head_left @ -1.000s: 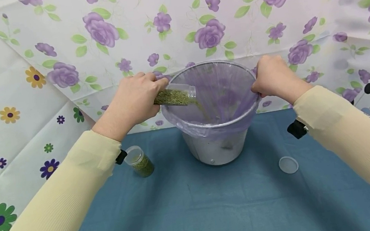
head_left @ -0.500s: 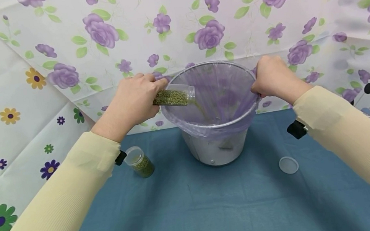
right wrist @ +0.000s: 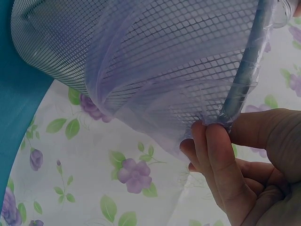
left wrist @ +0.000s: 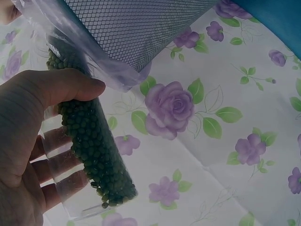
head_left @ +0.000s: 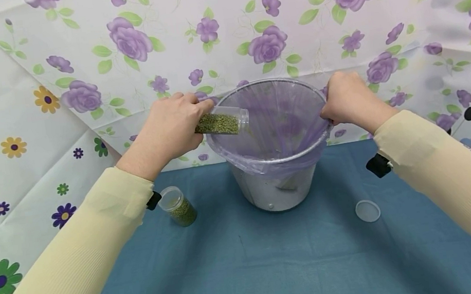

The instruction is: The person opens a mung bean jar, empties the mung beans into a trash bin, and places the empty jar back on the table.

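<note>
My left hand (head_left: 171,125) grips a clear plastic jar (head_left: 234,112) around its body. Tipped on its side, the jar has its mouth over the left rim of a mesh wastebasket (head_left: 269,189). Green mung beans (head_left: 218,124) lie along the jar's lower side; in the left wrist view, the thumb crosses the jar and several fingers show through it. A thin purple bag (head_left: 291,135) lines the basket and folds over its rim. On the basket's right side, my right hand (head_left: 346,96) pinches the bagged rim (right wrist: 240,87) between thumb and fingers. The basket stands upright.
A second clear jar (head_left: 177,207), partly filled with green beans, stands to the left of the basket on the blue cloth (head_left: 277,269). A round translucent lid (head_left: 367,210) lies flat at the right. A flowered sheet (head_left: 202,23) hangs close behind the basket.
A thin stream of beans ran from the jar's mouth into the lined basket in both earlier frames; none shows falling now. Both hands have stayed almost in place.
</note>
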Demonstrator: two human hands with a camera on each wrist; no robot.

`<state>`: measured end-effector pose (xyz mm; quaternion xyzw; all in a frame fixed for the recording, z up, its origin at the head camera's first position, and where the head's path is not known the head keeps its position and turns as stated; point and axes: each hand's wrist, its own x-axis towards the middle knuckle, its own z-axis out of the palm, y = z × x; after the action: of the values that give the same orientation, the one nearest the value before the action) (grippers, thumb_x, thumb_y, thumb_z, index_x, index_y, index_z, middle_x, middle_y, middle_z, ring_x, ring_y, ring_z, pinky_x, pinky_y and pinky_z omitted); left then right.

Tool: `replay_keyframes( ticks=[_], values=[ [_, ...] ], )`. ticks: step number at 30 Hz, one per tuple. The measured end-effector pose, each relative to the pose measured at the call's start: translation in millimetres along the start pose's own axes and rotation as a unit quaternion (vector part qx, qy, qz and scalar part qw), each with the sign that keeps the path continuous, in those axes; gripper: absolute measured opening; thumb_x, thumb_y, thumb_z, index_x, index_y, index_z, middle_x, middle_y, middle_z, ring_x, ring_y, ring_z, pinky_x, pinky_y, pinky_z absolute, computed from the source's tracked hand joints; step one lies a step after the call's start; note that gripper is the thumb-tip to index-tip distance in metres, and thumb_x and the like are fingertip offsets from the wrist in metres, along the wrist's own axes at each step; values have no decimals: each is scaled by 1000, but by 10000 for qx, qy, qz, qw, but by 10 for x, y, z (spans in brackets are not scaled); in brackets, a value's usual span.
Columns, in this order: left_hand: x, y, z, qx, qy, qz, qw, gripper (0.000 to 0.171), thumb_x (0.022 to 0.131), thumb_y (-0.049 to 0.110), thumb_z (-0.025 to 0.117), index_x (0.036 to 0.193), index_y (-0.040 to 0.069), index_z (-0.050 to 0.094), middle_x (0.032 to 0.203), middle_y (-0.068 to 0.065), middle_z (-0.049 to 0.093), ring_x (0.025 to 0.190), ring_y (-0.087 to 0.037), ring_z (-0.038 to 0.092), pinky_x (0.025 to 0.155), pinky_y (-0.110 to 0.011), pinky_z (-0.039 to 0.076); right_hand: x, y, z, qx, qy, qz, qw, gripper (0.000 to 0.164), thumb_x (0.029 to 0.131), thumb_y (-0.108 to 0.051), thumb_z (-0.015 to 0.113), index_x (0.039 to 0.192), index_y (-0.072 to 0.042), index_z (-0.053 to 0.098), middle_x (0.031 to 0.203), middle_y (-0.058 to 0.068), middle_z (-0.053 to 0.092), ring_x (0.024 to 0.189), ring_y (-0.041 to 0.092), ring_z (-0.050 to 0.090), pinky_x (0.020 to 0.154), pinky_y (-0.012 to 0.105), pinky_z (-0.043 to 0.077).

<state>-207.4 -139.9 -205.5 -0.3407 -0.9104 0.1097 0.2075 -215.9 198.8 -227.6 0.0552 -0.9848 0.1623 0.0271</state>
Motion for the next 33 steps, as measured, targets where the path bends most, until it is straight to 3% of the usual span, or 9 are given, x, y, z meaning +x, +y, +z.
replay_keyframes(
  ticks=[33],
  values=[
    [-11, -6, -18, 59, 1, -22, 10000, 55, 68, 18, 75, 121, 20, 60, 91, -6, 61, 76, -26, 55, 54, -44, 48, 7, -8, -12, -2, -25, -1, 10000, 19, 68, -10, 61, 50, -6, 57, 41, 4, 52, 38, 20, 49, 39, 30, 43]
  ],
)
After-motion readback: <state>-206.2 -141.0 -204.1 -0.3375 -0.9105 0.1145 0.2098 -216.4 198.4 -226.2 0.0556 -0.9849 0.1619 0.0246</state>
